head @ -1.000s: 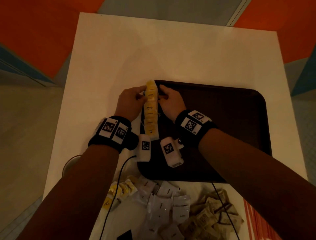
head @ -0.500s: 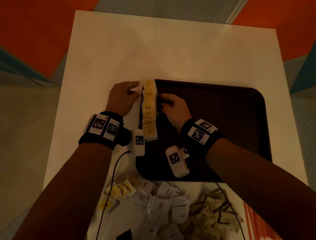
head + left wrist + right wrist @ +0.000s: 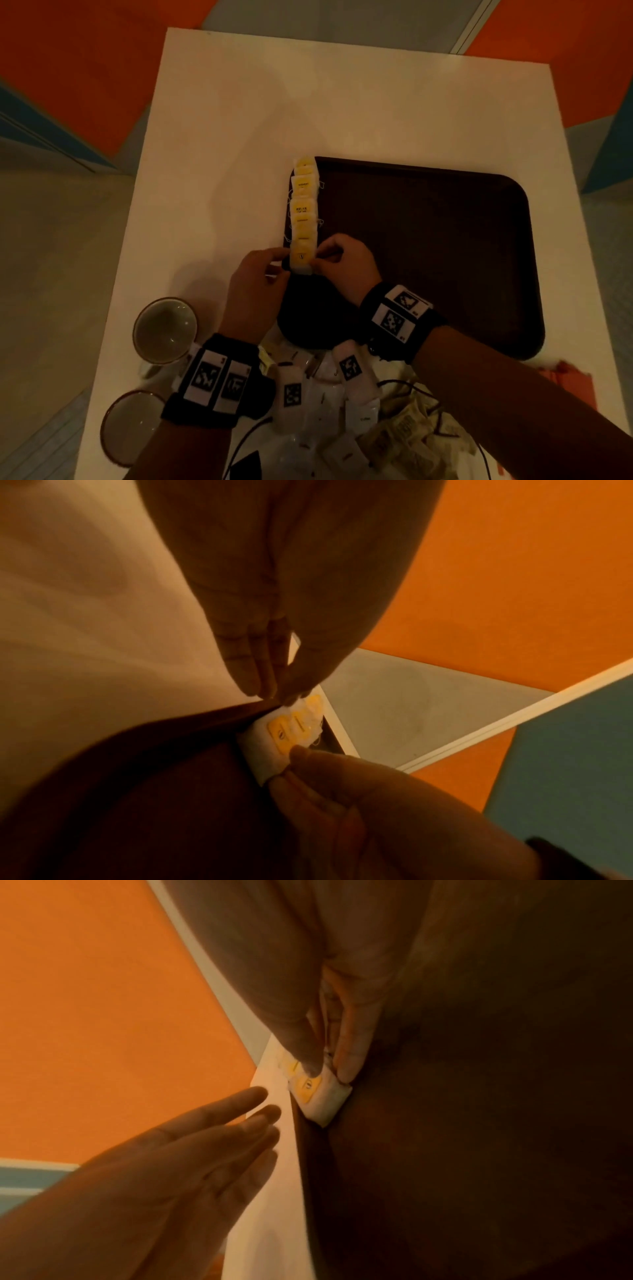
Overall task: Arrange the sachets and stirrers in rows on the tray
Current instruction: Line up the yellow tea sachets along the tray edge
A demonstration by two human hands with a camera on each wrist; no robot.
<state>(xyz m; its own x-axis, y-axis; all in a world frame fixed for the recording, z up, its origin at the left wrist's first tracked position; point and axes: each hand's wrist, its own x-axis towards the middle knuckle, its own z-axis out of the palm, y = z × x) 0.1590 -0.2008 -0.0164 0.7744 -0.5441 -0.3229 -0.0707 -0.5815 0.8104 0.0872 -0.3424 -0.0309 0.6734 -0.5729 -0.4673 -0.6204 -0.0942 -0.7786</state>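
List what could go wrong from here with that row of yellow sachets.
1. The row of yellow sachets lies along the tray's left rim, overlapping like shingles; a nudge from the left hand, whose straight fingers sit beside the rim, might push some crooked or onto the table.
2. The right hand pinches the nearest sachet; pulling it could drag its neighbours.
3. The cup by the left wrist could be knocked.

The light was dim and warm orange throughout. Soft shadows fell on the table (image 3: 212, 144). Wrist views were blurry, noisy and dark. Edges bent with wide-angle distortion.
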